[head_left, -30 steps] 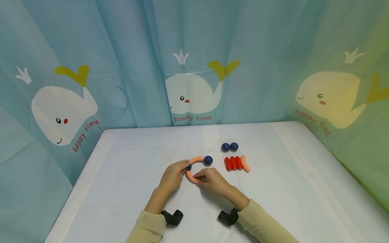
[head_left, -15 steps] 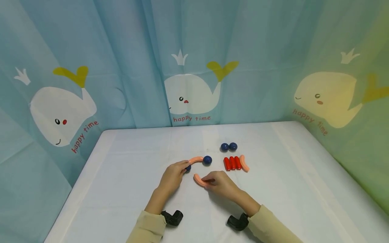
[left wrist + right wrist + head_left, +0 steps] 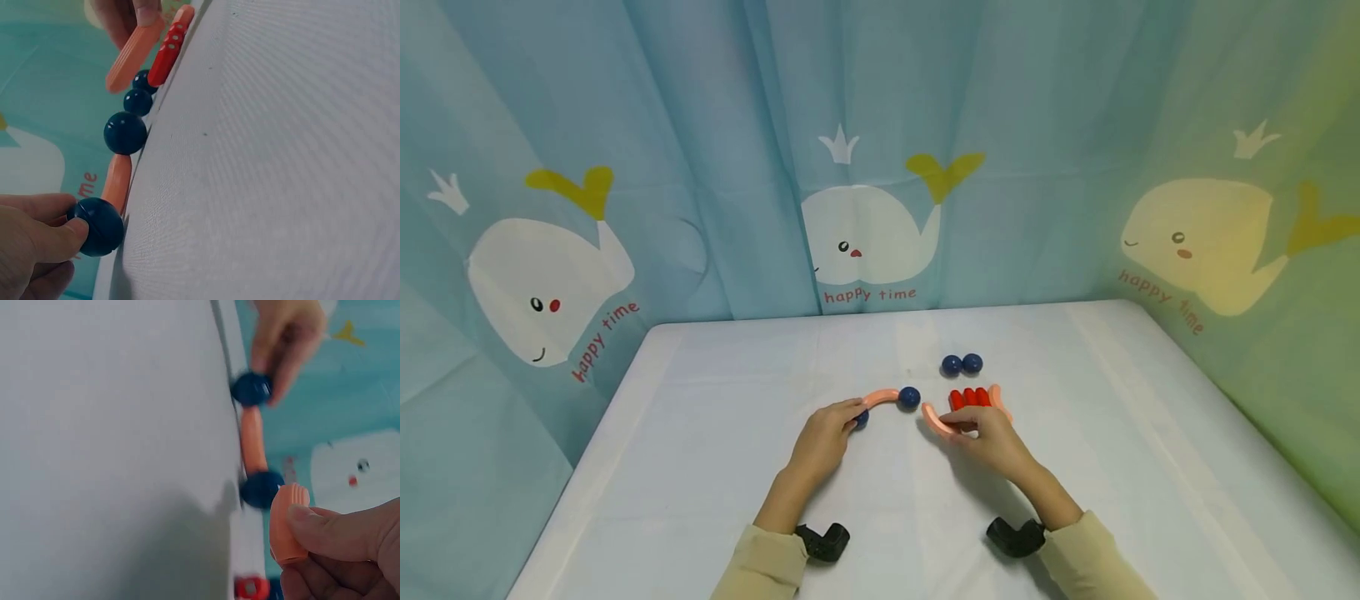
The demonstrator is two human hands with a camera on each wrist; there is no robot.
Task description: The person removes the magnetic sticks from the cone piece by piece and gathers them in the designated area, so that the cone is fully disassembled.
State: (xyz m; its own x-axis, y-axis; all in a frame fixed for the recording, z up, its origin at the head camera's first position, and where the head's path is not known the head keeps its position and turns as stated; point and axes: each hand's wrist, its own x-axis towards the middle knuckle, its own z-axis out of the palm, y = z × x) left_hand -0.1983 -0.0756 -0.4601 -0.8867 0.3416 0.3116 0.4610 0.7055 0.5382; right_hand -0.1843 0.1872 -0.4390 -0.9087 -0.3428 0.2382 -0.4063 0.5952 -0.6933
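Observation:
My left hand (image 3: 823, 437) pinches a dark blue ball (image 3: 101, 228) between thumb and fingers, low at the table surface. That ball sits at one end of a curved orange rod (image 3: 880, 397), whose other end meets a second blue ball (image 3: 909, 397). In my right hand (image 3: 992, 437) a separate curved orange rod (image 3: 286, 528) is pinched by thumb and fingers, raised off the table. Its free end points toward the second ball but stays apart from it. The right fingers partly cover the red rods behind in the head view.
Two more blue balls (image 3: 962, 364) lie side by side at the back. Three red rods (image 3: 970, 397) and another curved orange rod (image 3: 997, 397) lie in a row behind my right hand. A whale-print curtain (image 3: 880, 100) hangs past the white table's (image 3: 737, 383) far edge.
My right hand has lifted the curved orange rod away from the ball at my left hand and carried it right, toward the red rods. The left hand has stayed on its ball.

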